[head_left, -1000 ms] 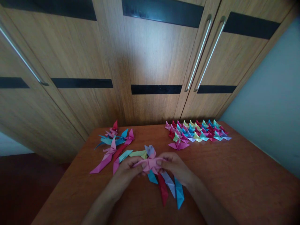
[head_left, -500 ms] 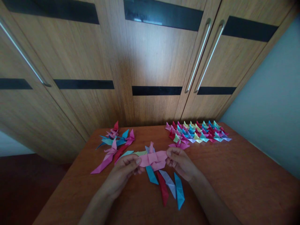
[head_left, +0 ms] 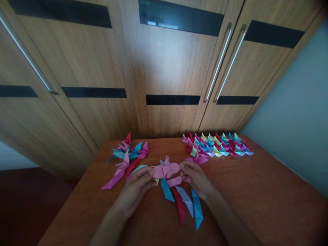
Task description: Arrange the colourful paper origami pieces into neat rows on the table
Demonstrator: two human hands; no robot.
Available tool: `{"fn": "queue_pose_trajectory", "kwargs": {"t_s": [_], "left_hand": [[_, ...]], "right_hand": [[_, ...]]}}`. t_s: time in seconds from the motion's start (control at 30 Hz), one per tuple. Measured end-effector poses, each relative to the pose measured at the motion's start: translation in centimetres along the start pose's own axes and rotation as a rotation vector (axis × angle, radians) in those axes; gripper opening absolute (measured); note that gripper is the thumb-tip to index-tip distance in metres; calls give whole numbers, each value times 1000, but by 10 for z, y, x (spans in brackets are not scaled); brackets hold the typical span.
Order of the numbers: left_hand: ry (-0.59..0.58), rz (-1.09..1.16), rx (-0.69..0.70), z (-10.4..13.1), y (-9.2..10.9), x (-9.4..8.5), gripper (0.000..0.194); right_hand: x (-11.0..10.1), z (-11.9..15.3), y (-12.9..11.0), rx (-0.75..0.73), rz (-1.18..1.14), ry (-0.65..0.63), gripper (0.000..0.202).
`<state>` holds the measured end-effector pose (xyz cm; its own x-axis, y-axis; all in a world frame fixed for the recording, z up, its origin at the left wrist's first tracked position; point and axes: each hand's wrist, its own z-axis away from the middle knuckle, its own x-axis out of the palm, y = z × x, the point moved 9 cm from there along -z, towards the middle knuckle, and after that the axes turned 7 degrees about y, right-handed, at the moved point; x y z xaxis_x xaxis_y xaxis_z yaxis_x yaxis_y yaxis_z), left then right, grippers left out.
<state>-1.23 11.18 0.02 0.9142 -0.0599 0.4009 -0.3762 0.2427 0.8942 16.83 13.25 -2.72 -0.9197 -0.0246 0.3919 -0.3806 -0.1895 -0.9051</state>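
Note:
A pink folded paper piece [head_left: 166, 171] is stretched between my two hands above the table. My left hand [head_left: 139, 181] pinches its left end between thumb and fingers. At the other end, the fingertips of my right hand [head_left: 192, 176] are closed on it. Just under it lies a flat pink paper strip [head_left: 174, 181]. Nearer to me are folded strips: a blue one [head_left: 167, 190], a red one [head_left: 179, 206], a lilac one [head_left: 185, 200] and another blue one [head_left: 197, 208]. Paper partly hidden behind the held piece cannot be made out fully.
Folded paper pieces [head_left: 122, 167] in pink, blue and red stand at the table's left. Rows of small colourful paper pieces [head_left: 217, 145] fill the back right, with a magenta one [head_left: 196, 159] in front. Wooden cabinet doors [head_left: 174, 65] rise behind the brown table [head_left: 256, 191].
The pink folded paper has flattened and narrowed between my hands, and the pink strip beneath it now shows separately. My right hand has shifted slightly left. The view has moved a little.

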Motion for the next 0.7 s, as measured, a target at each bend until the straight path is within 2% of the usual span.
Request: {"fn": "queue_pose_trajectory", "kwargs": {"t_s": [0.17, 0.27, 0.33, 0.43, 0.5, 0.53, 0.6, 0.7], "left_hand": [[29, 77, -51, -2, -10, -3, 11], [60, 23, -43, -3, -9, -4, 13], [86, -44, -11, -2, -6, -4, 14], [129, -139, 32, -2, -3, -4, 17], [133, -195, 60, -3, -2, -4, 20], [129, -219, 75, -3, -2, -3, 20], [130, -265, 103, -4, -1, -2, 22], [150, -358, 141, -5, 0, -2, 24]], "right_hand": [[-2, -1, 4, -17, 67, 28, 27], [-6, -3, 0, -80, 174, 55, 26], [-9, -3, -10, -179, 281, 113, 24], [-16, 9, -37, -422, 489, 306, 22], [-12, 25, -55, -590, 639, 408, 22], [-6, 34, -60, -667, 712, 419, 23], [13, 47, -65, -790, 834, 366, 22], [36, 53, -57, -851, 939, 220, 17]]}}
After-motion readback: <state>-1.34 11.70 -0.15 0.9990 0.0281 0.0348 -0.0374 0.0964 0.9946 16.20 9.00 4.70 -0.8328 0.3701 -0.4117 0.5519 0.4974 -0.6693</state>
